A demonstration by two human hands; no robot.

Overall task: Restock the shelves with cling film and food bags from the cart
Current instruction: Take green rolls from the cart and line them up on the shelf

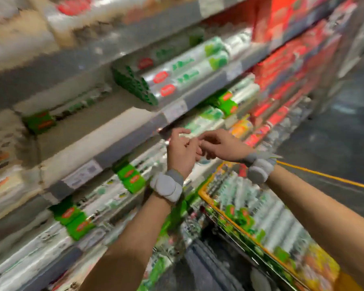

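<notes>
**A:** Where do we find our hands?

**B:** Our left hand (182, 148) and right hand (221, 144) meet at frame centre, just under the flat grey shelf edge strip (122, 145). The fingers of both are curled and touch one another. Blur hides whether they pinch anything, so we cannot tell.

**A:** Where is the stock?

**B:** At 12 o'clock from the hands, the glossy cylindrical cling film rolls (183, 76), with green print and red oval labels, lie stacked on a shelf. At 5 o'clock, the yellow-rimmed wire cart (229, 213) holds more film-wrapped rolls (271, 211). At 8 o'clock, bright green rectangular packs (132, 177) sit on a lower shelf. At 2 o'clock, we see red boxes (282, 66), badly blurred.

**A:** What is on our wrists?

**B:** One padded grey band of rounded segments on each: left band (168, 187), right band (259, 169).
</notes>
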